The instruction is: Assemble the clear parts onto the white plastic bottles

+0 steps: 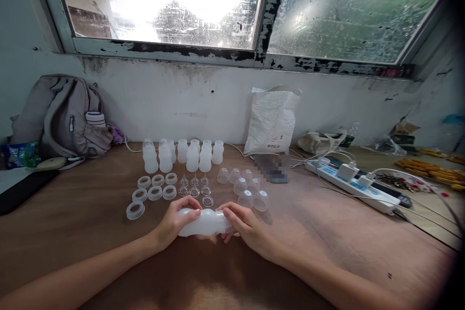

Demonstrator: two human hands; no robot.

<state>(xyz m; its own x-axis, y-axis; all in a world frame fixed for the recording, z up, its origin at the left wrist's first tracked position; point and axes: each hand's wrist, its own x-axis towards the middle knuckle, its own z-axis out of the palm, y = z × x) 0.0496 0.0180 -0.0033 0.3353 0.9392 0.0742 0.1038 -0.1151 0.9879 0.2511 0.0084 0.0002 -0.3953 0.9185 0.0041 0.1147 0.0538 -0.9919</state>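
Two bare hands hold one milky plastic bottle on its side just above a wooden table — the left hand has its fingers curled tight around the base, the right hand has its fingers closed on the neck end, which they hide. Behind stand eight upright bottles in a cluster, though overlap makes the count uncertain. Seven white screw rings lie to the left, about seven clear teats in the middle — small and hard to separate — and seven domed clear caps to the right. A white power strip lies well apart, right.
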